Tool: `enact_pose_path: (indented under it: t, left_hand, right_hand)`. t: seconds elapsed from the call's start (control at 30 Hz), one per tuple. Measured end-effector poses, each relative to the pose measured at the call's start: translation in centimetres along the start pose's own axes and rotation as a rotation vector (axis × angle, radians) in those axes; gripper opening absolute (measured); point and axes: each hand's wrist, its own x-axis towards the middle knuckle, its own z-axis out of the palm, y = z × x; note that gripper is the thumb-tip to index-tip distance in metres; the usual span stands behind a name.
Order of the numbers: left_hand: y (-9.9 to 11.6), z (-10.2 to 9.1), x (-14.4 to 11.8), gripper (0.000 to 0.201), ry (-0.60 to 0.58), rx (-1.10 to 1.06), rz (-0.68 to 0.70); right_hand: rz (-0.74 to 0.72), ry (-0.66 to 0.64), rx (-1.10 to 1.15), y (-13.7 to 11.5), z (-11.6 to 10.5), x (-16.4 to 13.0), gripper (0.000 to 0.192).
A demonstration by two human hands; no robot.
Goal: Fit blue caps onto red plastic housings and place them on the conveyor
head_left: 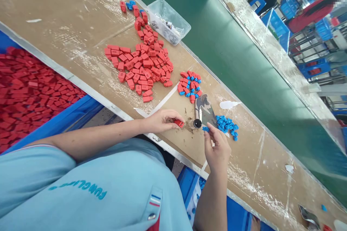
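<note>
Brown tabletop [67,18] beside a green belt [244,61], red pieces [143,65] heaped mid-surface. Left hand [159,121] pinches a red piece [179,123] on the tabletop. Right hand [217,148] pinches a blue cap [205,129] near the blue pile [226,125].

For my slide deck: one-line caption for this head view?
Left hand pinches a red piece, right hand a blue piece.

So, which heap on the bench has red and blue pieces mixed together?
The small heap just beyond the hands, by the camouflage tool. The big heap is nearly all red; the heap by the right hand is all blue.
</note>
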Motion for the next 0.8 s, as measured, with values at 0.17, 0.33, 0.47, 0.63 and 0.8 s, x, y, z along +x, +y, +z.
enact_pose_path:
  t: [0.17,0.33,0.47,0.63,0.8]
  left_hand:
    - [0.1,-0.1,0.0,0.019,-0.005,0.005,0.005]
    - [0.3,-0.3,0.0,0.019,-0.02,0.037,0.0]
    - [0.1,-0.2,0.0,0.019,-0.015,0.009,0.009]
    - [-0.4,-0.1,0.0,0.019,-0.008,0.04,0.04]
    - [-0.6,-0.1,0.0,0.02,-0.013,0.075,0.039]
  right_hand:
    - [-0.177,0.002,-0.196,-0.5,0.2,1.1,0.021]
    - [-0.289,0.013,-0.271,-0.2,0.6,1.6,0.023]
    - [-0.332,-0.002,-0.31,0.1,0.7,1.7,0.024]
    - [-0.336,-0.022,-0.316,0.0,0.8,1.7,0.025]
    - [-0.339,-0.04,-0.327,0.2,0.8,1.7,0.026]
